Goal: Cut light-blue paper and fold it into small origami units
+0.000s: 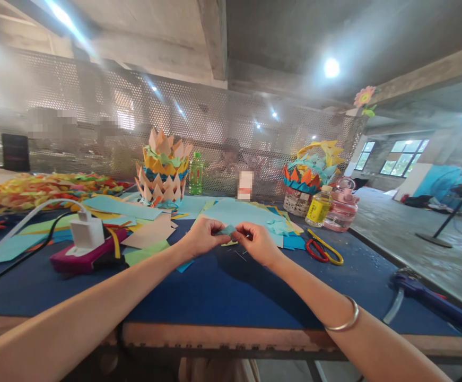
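Between my two hands, just above the table, is a small folded piece of light blue paper (pixel 226 230). My left hand (pixel 202 236) pinches its left side between thumb and fingers. At the other end, my right hand (pixel 256 241) closes its fingertips on the same paper. Behind them lies a stack of light blue paper sheets (pixel 234 210), with several small folded blue pieces (pixel 277 225) on its right part. A few thin glue strands (pixel 239 255) appear on the cloth below my right hand.
Scissors (pixel 324 248) and a glue gun (pixel 421 292) lie to the right. Bottles (pixel 319 207) stand beside a paper-petal basket (pixel 298 200). At left are a power strip (pixel 71 259) with a white charger (pixel 86 233), cables and a heap of folded paper (pixel 35 193). A tiered paper piece (pixel 163 180) stands behind.
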`<state>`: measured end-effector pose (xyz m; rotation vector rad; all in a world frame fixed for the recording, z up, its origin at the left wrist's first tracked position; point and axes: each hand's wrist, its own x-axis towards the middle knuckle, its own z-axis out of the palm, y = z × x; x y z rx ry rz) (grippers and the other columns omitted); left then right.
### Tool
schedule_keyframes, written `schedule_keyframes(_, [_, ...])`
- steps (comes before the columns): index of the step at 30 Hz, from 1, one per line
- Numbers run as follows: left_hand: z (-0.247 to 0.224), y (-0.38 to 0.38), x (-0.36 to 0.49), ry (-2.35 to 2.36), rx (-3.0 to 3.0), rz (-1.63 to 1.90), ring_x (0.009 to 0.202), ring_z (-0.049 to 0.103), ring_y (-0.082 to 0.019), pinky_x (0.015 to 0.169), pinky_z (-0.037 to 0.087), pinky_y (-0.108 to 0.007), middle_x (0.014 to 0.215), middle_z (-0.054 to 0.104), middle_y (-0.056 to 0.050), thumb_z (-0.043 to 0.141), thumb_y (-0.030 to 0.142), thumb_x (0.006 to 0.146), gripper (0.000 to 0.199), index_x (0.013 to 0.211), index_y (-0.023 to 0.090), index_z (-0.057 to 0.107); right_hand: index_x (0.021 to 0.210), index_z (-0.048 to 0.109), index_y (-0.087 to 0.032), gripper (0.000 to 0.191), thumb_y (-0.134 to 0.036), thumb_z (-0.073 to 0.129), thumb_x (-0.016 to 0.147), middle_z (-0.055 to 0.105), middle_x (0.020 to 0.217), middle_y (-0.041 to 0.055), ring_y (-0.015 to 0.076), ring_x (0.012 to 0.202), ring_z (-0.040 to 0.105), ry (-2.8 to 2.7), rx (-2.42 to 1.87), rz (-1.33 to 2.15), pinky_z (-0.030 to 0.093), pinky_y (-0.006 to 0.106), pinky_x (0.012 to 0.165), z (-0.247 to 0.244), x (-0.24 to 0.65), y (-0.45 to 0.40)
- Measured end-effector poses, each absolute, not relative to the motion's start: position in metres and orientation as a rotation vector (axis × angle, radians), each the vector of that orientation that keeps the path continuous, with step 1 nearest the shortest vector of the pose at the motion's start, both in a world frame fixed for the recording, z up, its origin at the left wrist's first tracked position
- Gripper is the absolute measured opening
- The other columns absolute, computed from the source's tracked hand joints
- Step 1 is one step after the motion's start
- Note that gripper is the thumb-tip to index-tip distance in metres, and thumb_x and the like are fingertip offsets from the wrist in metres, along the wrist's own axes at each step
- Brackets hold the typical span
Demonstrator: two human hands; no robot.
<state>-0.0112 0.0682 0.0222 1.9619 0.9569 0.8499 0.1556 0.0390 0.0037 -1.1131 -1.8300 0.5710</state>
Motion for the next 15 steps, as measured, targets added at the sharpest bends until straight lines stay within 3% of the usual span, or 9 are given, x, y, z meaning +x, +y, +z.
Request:
schedule_keyframes(3, [0.020, 0.070, -0.012, 0.931, 1.990, 0.859, 0.049, 0.041, -0.008, 0.050, 0.031, -0.021, 0.050, 0.047, 0.005, 0.063, 0.032, 0.060, 0.020, 0.057, 0.013, 0.058, 0.082, 0.061, -0.015, 0.023, -0.036, 0.055, 0.077, 0.062, 0.070, 0.0028, 0.0127, 0.065, 0.053, -1.834, -1.129, 0.534, 0.042, 0.022, 0.057, 0.001, 0.157, 0.041])
schedule_keyframes(9, [0.017, 0.074, -0.013, 0.928, 2.006, 0.883, 0.051, 0.045, -0.010, 0.051, 0.034, -0.022, 0.052, 0.053, 0.003, 0.064, 0.037, 0.061, 0.024, 0.062, 0.013, 0.062, 0.073, 0.060, -0.016, 0.021, -0.037, 0.058, 0.074, 0.060, 0.066, 0.0013, 0.0124, 0.062, 0.053, -1.816, -1.153, 0.475, 0.042, 0.023, 0.057, 0.002, 0.157, 0.041])
schedule_keyframes(15, [0.013, 0.080, -0.016, 0.955, 2.030, 0.996, 0.058, 0.051, -0.012, 0.059, 0.040, -0.023, 0.063, 0.062, -0.001, 0.065, 0.038, 0.063, 0.025, 0.068, 0.014, 0.065, 0.072, 0.060, -0.016, 0.016, -0.032, 0.058, 0.073, 0.058, 0.063, 0.0003, 0.0113, 0.058, 0.050, -1.808, -1.152, 0.443, 0.041, 0.022, 0.055, 0.001, 0.159, 0.043])
